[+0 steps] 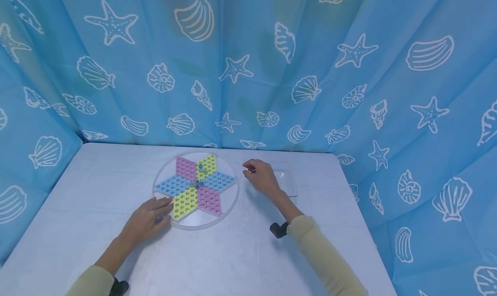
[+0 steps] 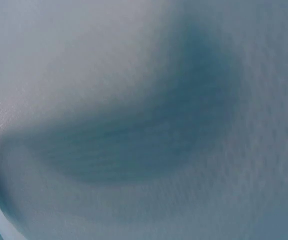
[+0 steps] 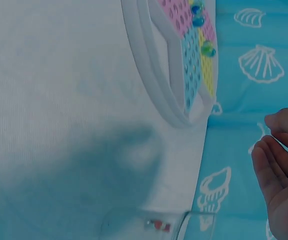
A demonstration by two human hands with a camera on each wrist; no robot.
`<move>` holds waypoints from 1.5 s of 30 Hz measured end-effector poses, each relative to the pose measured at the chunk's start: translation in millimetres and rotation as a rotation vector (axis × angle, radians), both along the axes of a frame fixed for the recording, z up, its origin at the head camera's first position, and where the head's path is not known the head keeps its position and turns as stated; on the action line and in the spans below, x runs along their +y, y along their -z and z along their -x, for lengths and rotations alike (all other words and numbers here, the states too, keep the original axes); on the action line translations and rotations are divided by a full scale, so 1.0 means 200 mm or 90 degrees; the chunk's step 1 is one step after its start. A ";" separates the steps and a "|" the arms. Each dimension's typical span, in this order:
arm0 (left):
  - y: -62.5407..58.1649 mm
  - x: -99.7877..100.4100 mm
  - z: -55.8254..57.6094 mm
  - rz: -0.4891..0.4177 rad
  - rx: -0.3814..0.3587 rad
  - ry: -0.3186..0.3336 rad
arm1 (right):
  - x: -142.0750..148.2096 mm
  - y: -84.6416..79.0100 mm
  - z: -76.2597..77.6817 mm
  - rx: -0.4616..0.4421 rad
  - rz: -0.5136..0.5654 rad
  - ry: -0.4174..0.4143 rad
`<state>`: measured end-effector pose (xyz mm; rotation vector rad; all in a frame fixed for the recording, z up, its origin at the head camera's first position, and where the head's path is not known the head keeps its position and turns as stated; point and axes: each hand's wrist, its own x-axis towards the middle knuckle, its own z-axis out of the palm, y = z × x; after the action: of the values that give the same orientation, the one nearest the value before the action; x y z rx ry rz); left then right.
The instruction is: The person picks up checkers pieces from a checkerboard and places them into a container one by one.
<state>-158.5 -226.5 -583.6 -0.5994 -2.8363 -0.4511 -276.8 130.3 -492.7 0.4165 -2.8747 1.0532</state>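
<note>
A round white Chinese checkers board (image 1: 194,227) with a pink, yellow and blue star lies on the table. Several glass marbles (image 1: 199,184) sit around the star's centre, and others (image 1: 201,169) in the far yellow point. My left hand (image 1: 145,220) rests at the board's near left rim, fingers extended towards the near yellow point. To the right of the board my right hand (image 1: 262,177) hovers, thumb and fingers loosely curved with a gap between them and no marble visible there. Beside and partly behind it stands a clear plastic box (image 1: 289,184), with small red pieces (image 3: 160,226) inside.
A white cloth covers the table (image 1: 217,261). Blue curtains (image 1: 248,102) printed with shells and starfish hang along the back and both sides. In the left wrist view only blurred tablecloth (image 2: 59,60) and a shadow show.
</note>
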 end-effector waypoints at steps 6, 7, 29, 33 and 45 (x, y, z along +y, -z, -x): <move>0.00 0.00 0.00 -0.007 0.006 0.002 | -0.09 0.00 -0.05 -0.027 0.023 -0.015; 0.00 0.00 0.00 -0.009 0.006 0.003 | -0.10 0.00 -0.05 -0.034 0.028 -0.016; -0.02 0.00 0.00 -0.013 -0.004 0.009 | -0.28 0.07 -0.09 -0.071 0.112 -0.098; -0.02 0.00 0.00 -0.012 -0.002 0.010 | -0.32 0.09 -0.09 -0.068 0.117 -0.109; -0.03 0.01 -0.01 -0.010 -0.011 0.000 | -0.39 0.15 -0.09 -0.099 0.103 -0.096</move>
<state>-156.3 -224.5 -578.1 -0.5947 -2.8464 -0.4801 -259.5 52.0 -522.7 0.5722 -2.8965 1.3901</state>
